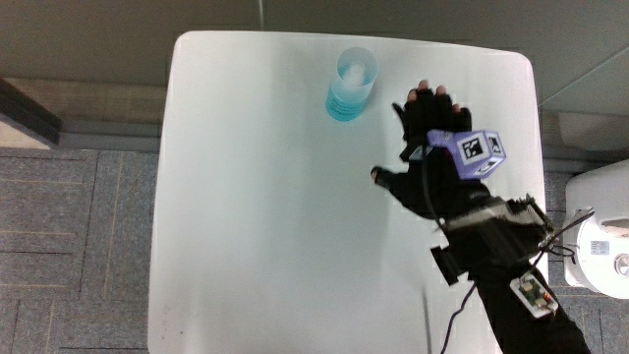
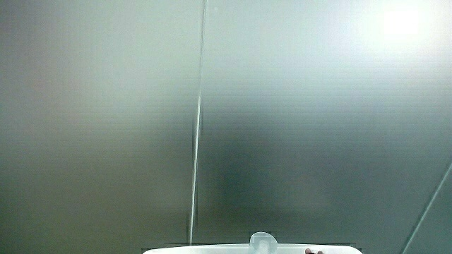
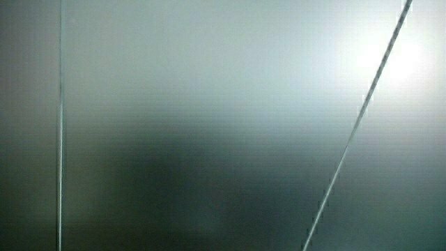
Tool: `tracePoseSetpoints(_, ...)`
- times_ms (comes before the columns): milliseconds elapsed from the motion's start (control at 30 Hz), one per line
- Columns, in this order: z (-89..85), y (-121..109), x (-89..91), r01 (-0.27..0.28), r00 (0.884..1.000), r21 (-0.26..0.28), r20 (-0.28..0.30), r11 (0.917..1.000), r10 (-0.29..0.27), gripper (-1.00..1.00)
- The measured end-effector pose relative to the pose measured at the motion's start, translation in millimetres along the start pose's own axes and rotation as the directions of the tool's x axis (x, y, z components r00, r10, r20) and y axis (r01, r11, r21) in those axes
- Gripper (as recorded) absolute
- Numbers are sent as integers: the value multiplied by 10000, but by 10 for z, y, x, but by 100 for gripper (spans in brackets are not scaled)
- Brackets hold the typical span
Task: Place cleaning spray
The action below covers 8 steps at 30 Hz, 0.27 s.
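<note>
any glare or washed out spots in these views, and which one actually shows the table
Main view: evenly lit, table, bottle and hand clear. In both side views: mostly pale wall with a bright glare patch; a side view catches only the bottle's top.

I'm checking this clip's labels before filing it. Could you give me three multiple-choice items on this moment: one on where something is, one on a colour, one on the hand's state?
1. Where does the bottle stand compared with the hand?
A. farther from the person
B. nearer to the person
C. under the hand

2. What colour is the bottle?
A. red
B. pale blue
C. black

3. What is the hand doing?
A. gripping the bottle
B. open, holding nothing
C. pressing the bottle flat

Answers: 1 A, the main view shows it standing on the table past the fingertips. 2 B, its body looks translucent light blue. 3 B, the fingers are spread, apart from the bottle.

The side views show mostly a pale wall.
</note>
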Motion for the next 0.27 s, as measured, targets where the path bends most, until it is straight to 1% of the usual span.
tracePoseSetpoints(33,-17,-42,-31,23,9998,-100,177,9999,-21,-100)
tracePoseSetpoints(67,-37,-77,-54,-237,9990,-160,382,9996,243,-100)
tracePoseSetpoints(167,-166,-169,-42,-373,9993,-650,26,9972,376,-100)
tracePoseSetpoints(200,-117,-246,-156,-208,9988,-937,412,9954,248,-100)
tracePoseSetpoints(267,-226,-270,-124,-796,9953,-989,464,9919,845,-100)
